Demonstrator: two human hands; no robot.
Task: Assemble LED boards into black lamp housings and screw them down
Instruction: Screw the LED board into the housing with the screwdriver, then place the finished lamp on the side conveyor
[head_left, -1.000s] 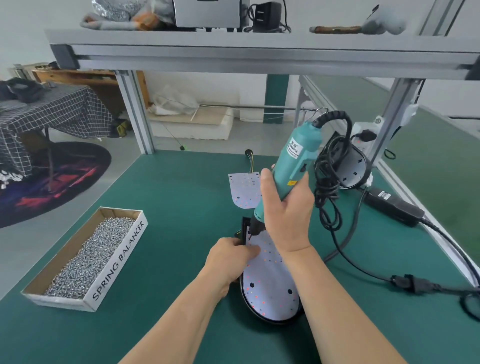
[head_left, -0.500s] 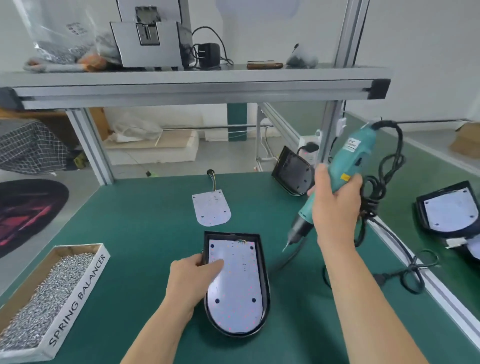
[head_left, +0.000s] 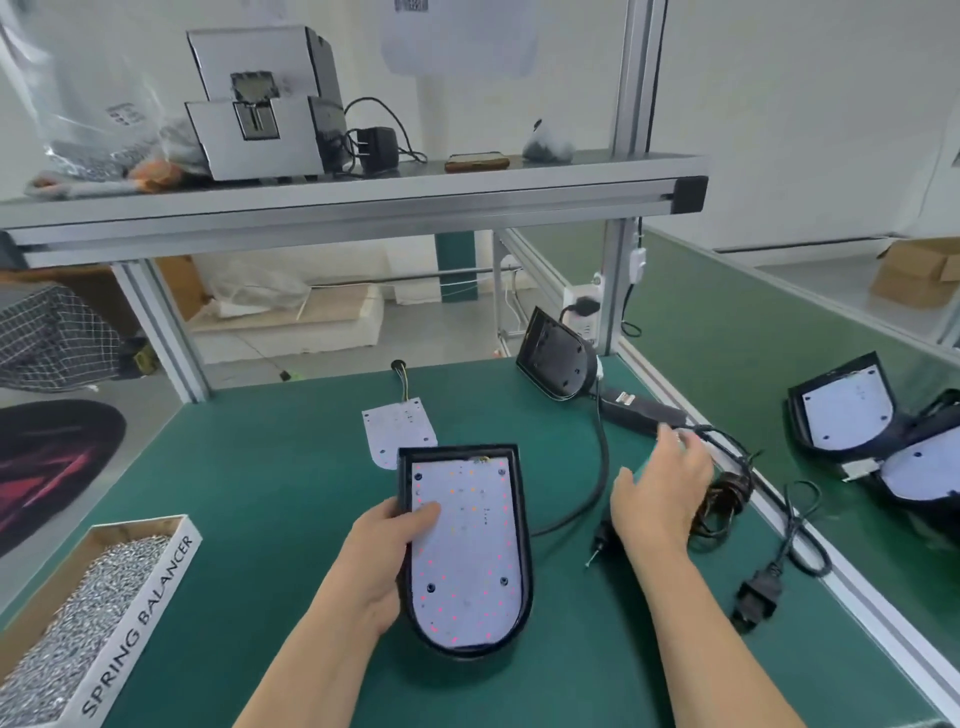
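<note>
A black lamp housing (head_left: 522, 545) lies on the green bench with a white LED board (head_left: 467, 551) seated inside it. My left hand (head_left: 382, 561) grips the housing's left edge, and its thumb presses on the board. To the right, my right hand (head_left: 657, 501) hovers with its fingers spread over the electric screwdriver (head_left: 598, 540). Only the screwdriver's dark nose and bit show below the hand. A loose LED board (head_left: 392, 431) with wires lies just behind the housing. An empty black housing (head_left: 556, 358) leans at the back right.
A cardboard box of screws (head_left: 98, 603) sits at the front left. A power adapter (head_left: 641, 413), a coiled cable (head_left: 727, 501) and a plug (head_left: 753, 605) crowd the right edge. Finished lamps (head_left: 844, 413) lie on the neighbouring bench. A shelf (head_left: 363, 208) runs overhead.
My right hand has brought the screwdriver down from the air to the bench at right and opened over it. My left hand has kept hold of the housing.
</note>
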